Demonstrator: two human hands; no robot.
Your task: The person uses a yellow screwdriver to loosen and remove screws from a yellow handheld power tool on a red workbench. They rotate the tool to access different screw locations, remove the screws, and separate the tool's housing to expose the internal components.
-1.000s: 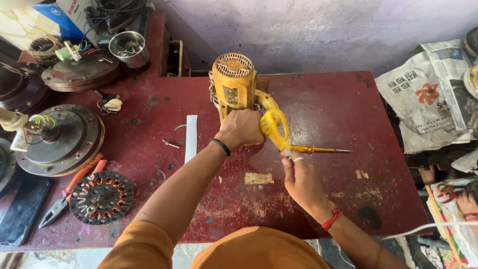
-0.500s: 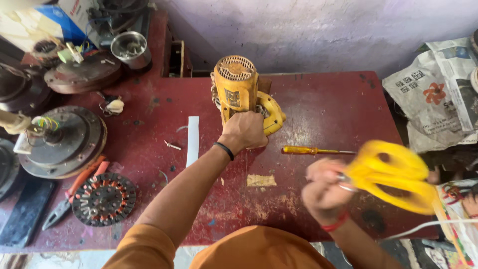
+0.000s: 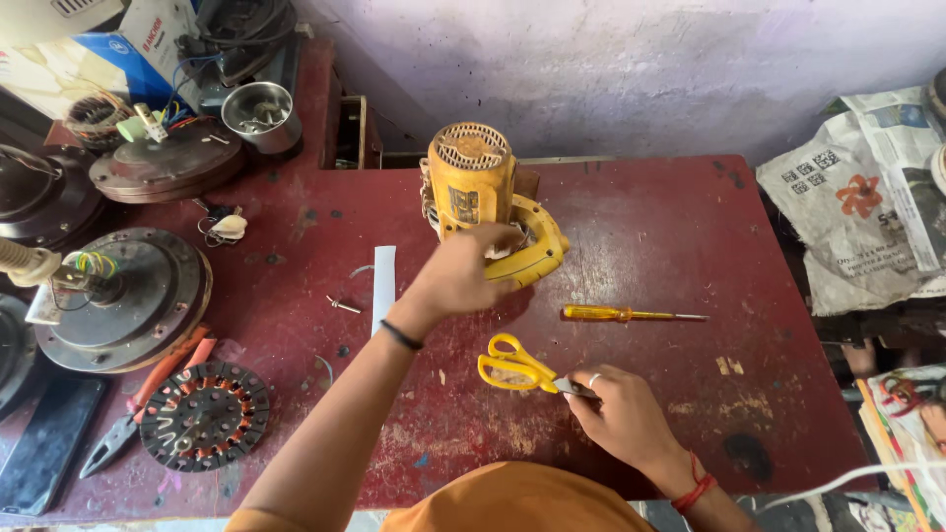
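At frame centre on the red surface (image 3: pixel 690 236), the left hand (image 3: pixel 463 276) grips the heavy, rigid yellow power tool (image 3: pixel 473 187) by its handle; the right hand (image 3: pixel 621 414) pinches light yellow-handled scissors (image 3: pixel 517 366) by the blades.

Soft even daylight, sharp focus

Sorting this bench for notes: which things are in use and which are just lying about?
In use: power tool under left hand; scissors in right hand.
Lying about: screwdriver, pliers, stator, steel cup, newspaper.
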